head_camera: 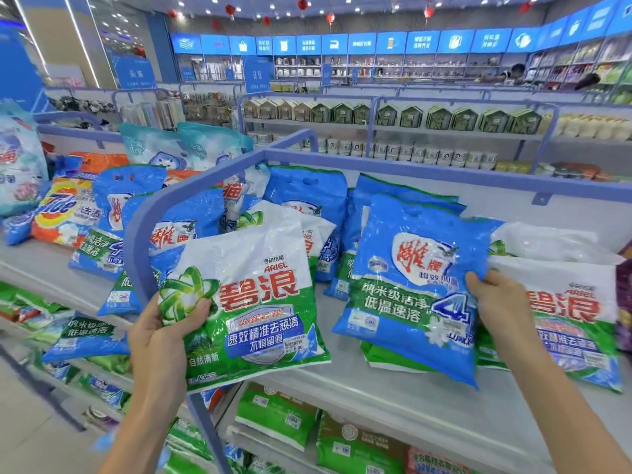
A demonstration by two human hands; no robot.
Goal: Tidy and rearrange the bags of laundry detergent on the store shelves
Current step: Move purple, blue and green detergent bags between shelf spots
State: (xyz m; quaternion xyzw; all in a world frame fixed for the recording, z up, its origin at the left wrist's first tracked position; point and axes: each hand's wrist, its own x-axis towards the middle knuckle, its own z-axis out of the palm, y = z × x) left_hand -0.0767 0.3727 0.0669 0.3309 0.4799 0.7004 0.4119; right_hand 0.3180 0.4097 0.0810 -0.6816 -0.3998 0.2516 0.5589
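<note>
The white-and-green plastic detergent bag [246,302] in the left hand [160,333] reads "ARIEL" in small red letters above large red "碧浪", with "速效精准去顽渍 不惧留痕" on a blue panel, "自然清新" lower left, a price sticker showing "6.00", and "436" at its bottom edge. The blue plastic detergent bag [413,285] under the right hand [496,299] carries red "雕牌" on a white oval, white "纳米级洁净 低温速溶" on a green band, and a large "4". The orange plastic bag [61,213] on the left shelf says "Tide", and a blue hanging sign [257,75] at the back reads "日化".
</note>
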